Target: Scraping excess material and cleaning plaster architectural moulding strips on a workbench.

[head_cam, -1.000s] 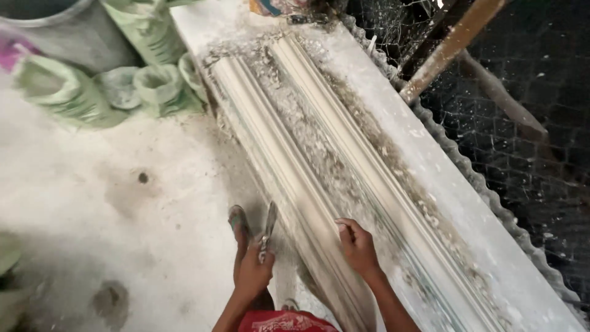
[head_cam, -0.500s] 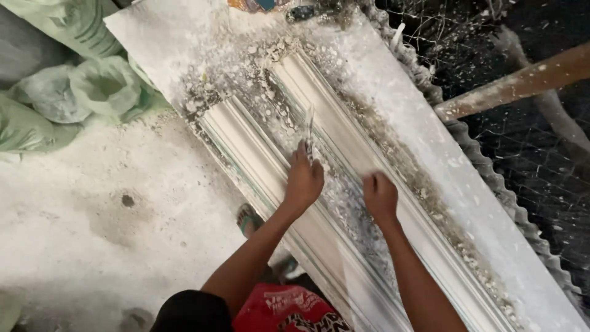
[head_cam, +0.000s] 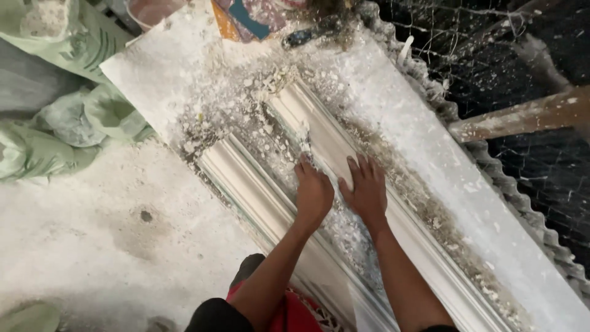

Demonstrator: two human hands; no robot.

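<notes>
Left hand (head_cam: 314,192) grips a scraper (head_cam: 305,144) pointing up the long plaster cornice moulding (head_cam: 319,132); right hand (head_cam: 367,187) lies flat, fingers spread, just beside it

i'm seeing a white plaster moulding (head_cam: 332,147), matt and ridged, lying under rough crumbly debris (head_cam: 246,117). the floor (head_cam: 92,246) is looking like dusty, rough concrete, and the sacks (head_cam: 67,123) like woven plastic.
</notes>
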